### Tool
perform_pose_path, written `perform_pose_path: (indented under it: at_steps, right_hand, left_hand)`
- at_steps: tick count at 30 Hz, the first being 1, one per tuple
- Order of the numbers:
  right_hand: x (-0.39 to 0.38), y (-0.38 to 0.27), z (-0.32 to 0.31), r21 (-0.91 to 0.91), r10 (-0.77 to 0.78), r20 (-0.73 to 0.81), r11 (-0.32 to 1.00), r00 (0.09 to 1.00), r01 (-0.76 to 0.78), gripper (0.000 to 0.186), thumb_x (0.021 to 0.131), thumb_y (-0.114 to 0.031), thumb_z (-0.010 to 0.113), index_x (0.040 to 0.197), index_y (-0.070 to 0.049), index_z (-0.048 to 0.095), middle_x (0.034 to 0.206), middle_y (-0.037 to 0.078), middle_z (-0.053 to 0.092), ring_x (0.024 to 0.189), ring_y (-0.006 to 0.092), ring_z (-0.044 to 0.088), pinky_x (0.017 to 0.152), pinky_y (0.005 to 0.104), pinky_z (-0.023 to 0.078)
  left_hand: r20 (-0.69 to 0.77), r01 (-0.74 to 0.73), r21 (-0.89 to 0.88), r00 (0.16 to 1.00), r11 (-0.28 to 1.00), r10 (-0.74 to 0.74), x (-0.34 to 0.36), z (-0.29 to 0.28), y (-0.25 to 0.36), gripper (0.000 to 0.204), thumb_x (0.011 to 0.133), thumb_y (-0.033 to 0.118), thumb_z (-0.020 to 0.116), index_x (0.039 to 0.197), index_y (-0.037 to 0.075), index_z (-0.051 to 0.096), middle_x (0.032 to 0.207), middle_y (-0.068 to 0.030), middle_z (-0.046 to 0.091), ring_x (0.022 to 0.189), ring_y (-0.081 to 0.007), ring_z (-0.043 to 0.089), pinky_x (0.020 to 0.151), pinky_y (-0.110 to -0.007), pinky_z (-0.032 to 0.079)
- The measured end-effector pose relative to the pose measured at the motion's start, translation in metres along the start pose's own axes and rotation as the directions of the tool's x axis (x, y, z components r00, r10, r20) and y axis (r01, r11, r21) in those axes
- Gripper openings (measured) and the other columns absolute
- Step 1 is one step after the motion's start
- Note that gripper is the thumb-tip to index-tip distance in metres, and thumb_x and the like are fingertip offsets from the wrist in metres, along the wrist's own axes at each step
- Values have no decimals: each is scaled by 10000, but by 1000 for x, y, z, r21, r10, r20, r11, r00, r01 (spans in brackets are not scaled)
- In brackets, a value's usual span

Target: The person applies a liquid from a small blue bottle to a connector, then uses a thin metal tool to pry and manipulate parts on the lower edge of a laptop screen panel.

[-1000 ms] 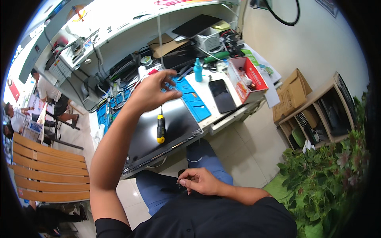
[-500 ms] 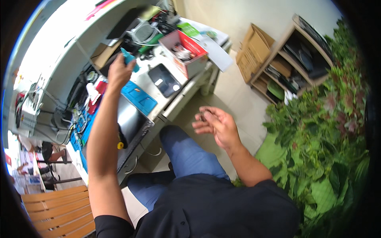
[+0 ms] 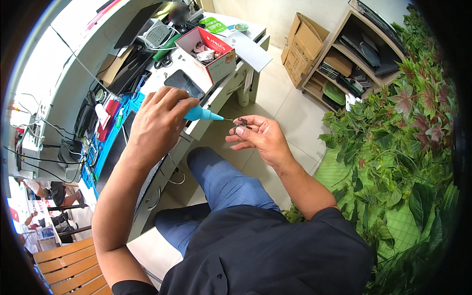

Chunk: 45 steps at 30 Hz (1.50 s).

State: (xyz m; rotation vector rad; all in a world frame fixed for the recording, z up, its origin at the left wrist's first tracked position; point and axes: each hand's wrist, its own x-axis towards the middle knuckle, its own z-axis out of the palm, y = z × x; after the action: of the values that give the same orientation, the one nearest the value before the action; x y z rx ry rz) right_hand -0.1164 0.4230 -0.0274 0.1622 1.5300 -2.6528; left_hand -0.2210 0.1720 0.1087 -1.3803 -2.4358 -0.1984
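Observation:
My left hand [image 3: 160,120] is closed round a light-blue squeeze bottle [image 3: 199,114] with a tapered nozzle and a thin needle tip. The bottle lies nearly level and points right; most of its body is hidden in my palm. My right hand [image 3: 265,140] pinches a small dark part [image 3: 242,124], perhaps electronic, between thumb and fingers. The needle's end is right at this part, though whether they touch I cannot tell. Both hands are in the air beyond the bench's front edge, above my knee.
On the bench are a dark smartphone [image 3: 184,82], a red-and-white box [image 3: 223,69] with small items in it, and a blue mat [image 3: 109,157]. An open cardboard carton [image 3: 300,51] stands on the floor by a wooden shelf unit [image 3: 339,46]. Leafy plants [image 3: 393,162] line the right side.
My left hand has come from over the bench toward my right hand, bringing the bottle, whose needle is now at the dark part. My right hand has moved slightly up and left in view.

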Motion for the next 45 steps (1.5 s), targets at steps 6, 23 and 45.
perform_pose_path:
  at_steps: [6, 23, 45]
  right_hand:
    - [-6, 0, 4, -9, 10, -13, 1000, 1000, -10, 307, 1075, -41, 760, 1316, 118, 657, 1097, 194, 789, 978, 291, 840, 793, 379, 727]
    - [-4, 10, -4, -64, -29, -22, 998, 999, 28, 294, 1065, -18, 760, 1305, 126, 670, 1084, 160, 785, 947, 246, 835, 776, 340, 708]
    - [24, 131, -120, -849, -1, -182, 505, 983, -157, 229, 1011, -92, 812, 1129, 103, 790, 738, 106, 727, 569, 145, 677, 488, 342, 575]
  left_hand:
    - [-26, -134, 93, 990, 987, 137, 9, -3, 17, 415, 805, 62, 845, 1196, 178, 768, 1206, -13, 723, 1190, -239, 690, 1042, -441, 478]
    - [18, -204, 122, 979, 971, 203, 19, -2, 24, 272, 870, 128, 746, 1141, 150, 740, 1123, -19, 694, 1118, -224, 666, 999, -402, 492]
    - [72, 703, -483, 626, 522, -776, -25, 64, -191, 512, 852, 146, 993, 1267, 8, 727, 1130, -148, 849, 1056, -219, 826, 975, -363, 640]
